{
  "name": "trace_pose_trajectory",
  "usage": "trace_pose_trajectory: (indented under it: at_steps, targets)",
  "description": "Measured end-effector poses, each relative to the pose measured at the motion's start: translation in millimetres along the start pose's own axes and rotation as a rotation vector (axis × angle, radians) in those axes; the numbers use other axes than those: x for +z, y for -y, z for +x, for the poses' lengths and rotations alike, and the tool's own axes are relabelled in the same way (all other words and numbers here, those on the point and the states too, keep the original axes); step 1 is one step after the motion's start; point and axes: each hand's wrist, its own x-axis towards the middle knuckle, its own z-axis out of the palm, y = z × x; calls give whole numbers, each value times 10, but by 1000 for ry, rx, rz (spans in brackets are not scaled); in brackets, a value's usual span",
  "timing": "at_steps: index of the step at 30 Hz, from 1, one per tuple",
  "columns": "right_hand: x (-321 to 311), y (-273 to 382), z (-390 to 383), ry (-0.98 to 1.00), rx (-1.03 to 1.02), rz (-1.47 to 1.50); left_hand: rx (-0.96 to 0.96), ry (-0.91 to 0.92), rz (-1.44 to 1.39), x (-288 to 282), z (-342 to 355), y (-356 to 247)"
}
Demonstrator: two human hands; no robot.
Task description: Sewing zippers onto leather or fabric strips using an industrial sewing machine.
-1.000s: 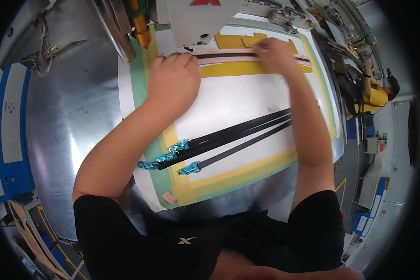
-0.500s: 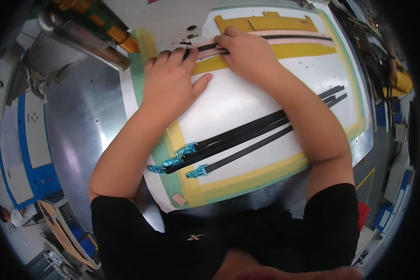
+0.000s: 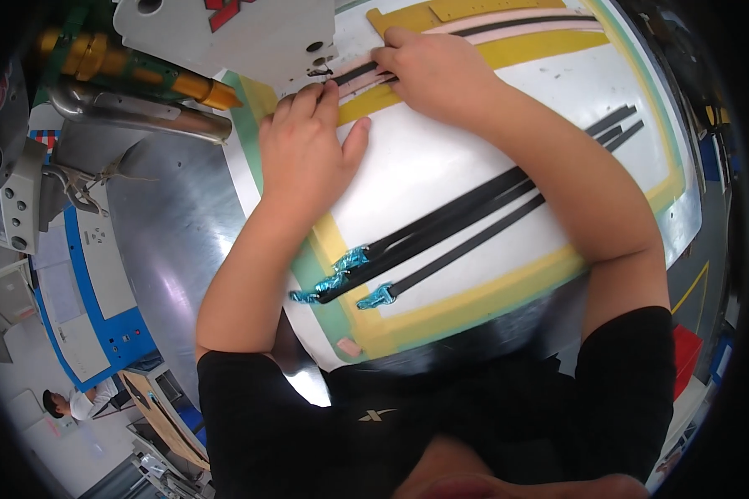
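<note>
A long black strip (image 3: 524, 25) lies on a pink band (image 3: 567, 26) that curves along the far side of the white work sheet (image 3: 441, 170). My right hand (image 3: 441, 75) pinches the black strip, thumb and fingertips together at its near edge. To its left, my left hand (image 3: 308, 154) rests with fingers stretched over the strip's left end and the thumb spread away. Its fingertips partly hide that end. A mustard-yellow strip (image 3: 541, 48) runs just nearer than the pink band. Several black straps (image 3: 445, 223) with crinkled teal-wrapped ends (image 3: 377, 296) lie below my hands.
An off-white machine head (image 3: 225, 37) stands just beyond my left hand, beside a metal cylinder (image 3: 146, 112) and an orange nozzle (image 3: 215, 93). A yellow template plate (image 3: 441, 13) sits at the back. Yellow-green tape (image 3: 474, 312) borders the sheet. Far left, a person (image 3: 83, 403) sits.
The whole view has shifted, showing more of the machine at upper left. Relative to the strip, both hands stay in nearly the same places, the right one still pinching.
</note>
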Motion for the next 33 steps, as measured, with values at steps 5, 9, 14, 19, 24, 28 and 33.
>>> trace_pose_trajectory:
  at_steps: [5,9,14,19,24,28,33]
  targets:
    - [-20,41,17,15,-14,16,-42,30,-62,-29,-15,1]
    - [-3,6,-4,9,-65,0,-36,23,-46,-18,-15,-23]
    - [-7,33,-14,-6,-138,-13,-6,-24,-22,29,-23,10]
    - [-67,55,-19,50,-131,-1,-24,-1,-23,38,-23,3]
    - [30,11,-3,-2,-164,19,-40,37,-6,-35,8,-19]
    - [56,-14,-24,-41,-168,12,-47,59,6,-44,29,-61]
    - [25,-14,-14,12,-171,-3,-47,70,20,-40,18,-61]
